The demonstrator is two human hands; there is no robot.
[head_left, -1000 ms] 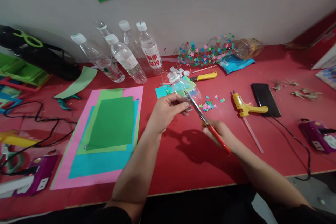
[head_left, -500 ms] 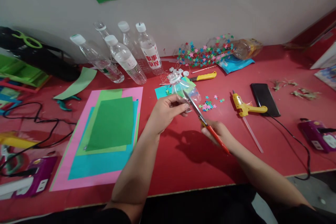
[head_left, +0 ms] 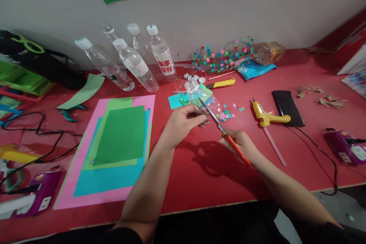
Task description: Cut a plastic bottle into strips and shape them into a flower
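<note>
My left hand (head_left: pixel 185 122) pinches the near edge of a clear plastic bottle top (head_left: pixel 210 101), whose neck points away toward the wall. In my right hand (head_left: pixel 237 141) is a pair of red-handled scissors (head_left: pixel 235 146), fingers wrapped about the handles. The blades slant up and left across the cut edge of the bottle top, close to my left fingertips; whether plastic lies between them I cannot make out. Beneath and behind the bottle top are blue and green paper pieces (head_left: pixel 173 101). Loose paper stars (head_left: pixel 228 114) lie just to its right.
Several clear bottles (head_left: pixel 140 69) stand at the back left. Stacked coloured paper (head_left: pixel 120 137) lies left of my arm. A yellow cutter (head_left: pixel 224 83) is behind the bottle top. A glue gun (head_left: pixel 268 117), a phone (head_left: pixel 288 107) and a corded purple power socket (head_left: pixel 345 146) are at right.
The bottle top has tilted or turned slightly, its neck shifting a little right and down. Both hands keep their grips and have barely moved.
</note>
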